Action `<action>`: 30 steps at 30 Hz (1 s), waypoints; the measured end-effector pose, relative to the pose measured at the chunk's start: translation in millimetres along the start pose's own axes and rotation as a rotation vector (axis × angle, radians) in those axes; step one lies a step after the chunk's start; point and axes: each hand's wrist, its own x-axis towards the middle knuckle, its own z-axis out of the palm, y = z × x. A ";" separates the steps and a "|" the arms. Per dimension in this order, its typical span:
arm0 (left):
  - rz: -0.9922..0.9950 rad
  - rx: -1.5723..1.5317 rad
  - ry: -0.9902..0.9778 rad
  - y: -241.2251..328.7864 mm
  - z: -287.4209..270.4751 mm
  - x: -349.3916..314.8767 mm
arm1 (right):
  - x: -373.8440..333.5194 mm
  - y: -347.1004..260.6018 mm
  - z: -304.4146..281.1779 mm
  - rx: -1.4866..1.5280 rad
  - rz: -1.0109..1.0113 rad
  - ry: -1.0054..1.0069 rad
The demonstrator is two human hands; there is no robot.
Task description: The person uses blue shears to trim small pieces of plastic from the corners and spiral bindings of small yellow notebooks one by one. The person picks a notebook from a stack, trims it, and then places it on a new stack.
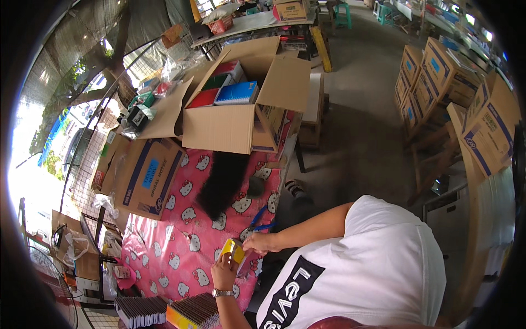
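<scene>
My left hand (223, 270), with a watch at its wrist, grips a small yellow-covered notebook (234, 251) over the pink table's near edge. My right hand (259, 243) is closed at the notebook's right edge; what its fingers pinch is too small to make out. Just beyond it lie blue-handled pliers (259, 220) on the pink cartoon-print tablecloth (174, 241). Farther off on the cloth are a dark bundle of fine black strands (223, 183) and a dark grey cup-like object (255, 187). Two rows of spiral-bound notebooks (193, 312) stand at the bottom left.
An open cardboard box (218, 129) at the table's far end holds red, blue and green notebooks (236, 93). Beside it stands a closed carton (150, 178). More cartons (433, 77) are stacked at the right, near a long workbench (487, 219). A wire fan (46, 274) stands far left.
</scene>
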 end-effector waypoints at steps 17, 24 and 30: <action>-0.018 0.084 -0.053 12.3 -9.2 12.0 | 15.0 -20.5 9.0 0.032 0.143 -0.009; -0.072 0.147 -0.016 7.3 -31.5 26.0 | 17.1 -11.2 8.7 0.066 0.038 0.057; -0.119 0.240 0.176 20.0 -3.6 15.3 | -13.7 -18.6 9.1 -0.040 -0.200 0.232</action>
